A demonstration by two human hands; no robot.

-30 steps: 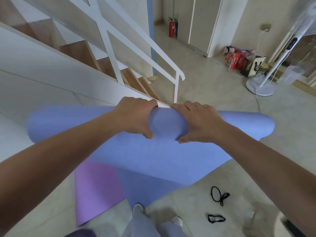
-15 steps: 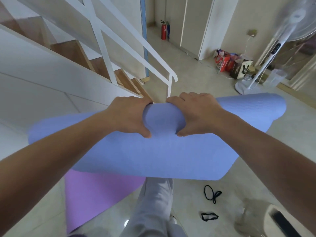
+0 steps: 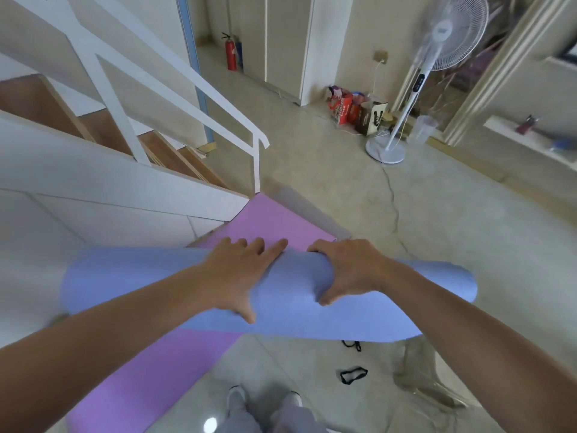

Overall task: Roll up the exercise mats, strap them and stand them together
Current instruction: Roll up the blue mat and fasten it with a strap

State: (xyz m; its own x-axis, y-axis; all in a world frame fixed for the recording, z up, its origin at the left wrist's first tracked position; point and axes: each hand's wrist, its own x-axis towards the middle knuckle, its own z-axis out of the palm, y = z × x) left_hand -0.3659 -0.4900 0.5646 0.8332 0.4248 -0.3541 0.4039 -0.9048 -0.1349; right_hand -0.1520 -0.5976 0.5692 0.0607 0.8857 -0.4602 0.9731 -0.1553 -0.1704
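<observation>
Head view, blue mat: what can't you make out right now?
- Blue mat: the roll's left end blurs; how much is left unrolled is hidden under it.
- Purple mat: its middle is covered by the blue mat.
- Upper strap: partly hidden behind the mat's edge.
- Left hand, right hand: fingertips curl out of sight.

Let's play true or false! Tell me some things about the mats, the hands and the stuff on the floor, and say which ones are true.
1. Both hands are on the blue mat. True: the left hand lies over the roll with fingers spread, and the right hand grips it.
2. The purple mat is rolled up too. False: it lies flat on the floor.
3. A strap is already tied around the blue mat. False: the two black straps lie on the floor.
4. A white fan stands at the back right. True.
5. The fire extinguisher is green. False: it is red.
</observation>
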